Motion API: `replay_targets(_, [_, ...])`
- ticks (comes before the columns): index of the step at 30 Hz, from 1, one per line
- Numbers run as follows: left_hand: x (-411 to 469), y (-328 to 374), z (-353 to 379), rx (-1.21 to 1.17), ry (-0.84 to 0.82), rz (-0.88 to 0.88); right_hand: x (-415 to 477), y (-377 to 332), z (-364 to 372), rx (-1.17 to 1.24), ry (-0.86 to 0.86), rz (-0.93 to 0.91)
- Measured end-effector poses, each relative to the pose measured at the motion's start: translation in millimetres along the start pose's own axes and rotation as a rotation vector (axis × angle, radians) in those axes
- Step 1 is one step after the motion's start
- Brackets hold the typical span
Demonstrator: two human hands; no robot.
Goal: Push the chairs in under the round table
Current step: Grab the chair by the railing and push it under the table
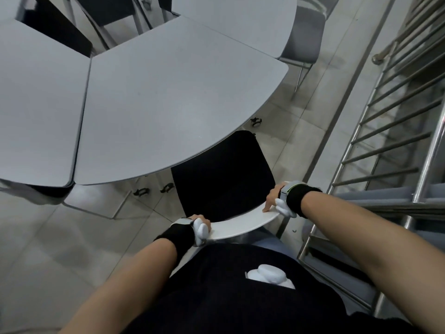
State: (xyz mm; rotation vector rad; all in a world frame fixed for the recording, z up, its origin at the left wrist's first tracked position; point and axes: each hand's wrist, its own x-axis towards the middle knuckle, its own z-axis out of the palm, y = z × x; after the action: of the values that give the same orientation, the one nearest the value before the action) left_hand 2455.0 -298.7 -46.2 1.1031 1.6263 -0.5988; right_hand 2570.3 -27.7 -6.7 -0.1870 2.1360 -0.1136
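A chair with a black seat and a white curved backrest stands just in front of me. The front of its seat sits under the edge of the grey round table, which is made of wedge-shaped sections. My left hand grips the left end of the backrest. My right hand holds the right end, fingers resting on its top edge. Both wrists wear black bands with trackers.
A grey chair stands at the table's far right side, and dark chairs show beyond the far edge. A steel stair railing runs close along my right. Table castors stand on the tiled floor to the left of the chair.
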Motion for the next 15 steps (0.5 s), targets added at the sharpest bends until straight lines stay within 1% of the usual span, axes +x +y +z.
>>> replay_targets(3, [3.0, 4.5, -9.6, -0.014, -0.048, -0.048, 8.5, 8.3, -15.1, -0.071, -0.117, -0.014])
replay_targets(5, [8.5, 9.9, -14.2, -0.069, -0.091, -0.094, 8.3, 14.5, -21.4, -0.098, -0.145, -0.022])
replay_targets(7, [16.3, 14.6, -17.3, -0.197, -0.063, -0.162, 4.2, 25.4, -25.1, -0.093, -0.094, -0.036])
replay_targets(9, [23.0, 19.2, -21.7, -0.288, -0.020, -0.187, -1.0, 37.6, -30.5, -0.066, -0.064, -0.045])
replay_targets(11, [25.9, 24.3, -27.0, -0.326, 0.021, -0.222, 1.6, 48.4, -35.9, -0.042, -0.051, -0.021])
replay_targets(13, [29.9, 27.4, -36.4, -0.393, 0.036, -0.212, 7.0, 56.7, -46.5, -0.005, -0.078, 0.059])
replay_targets(15, [31.9, 27.3, -46.4, -0.407, 0.057, -0.207, 10.8, 63.6, -52.3, 0.010, -0.122, 0.081])
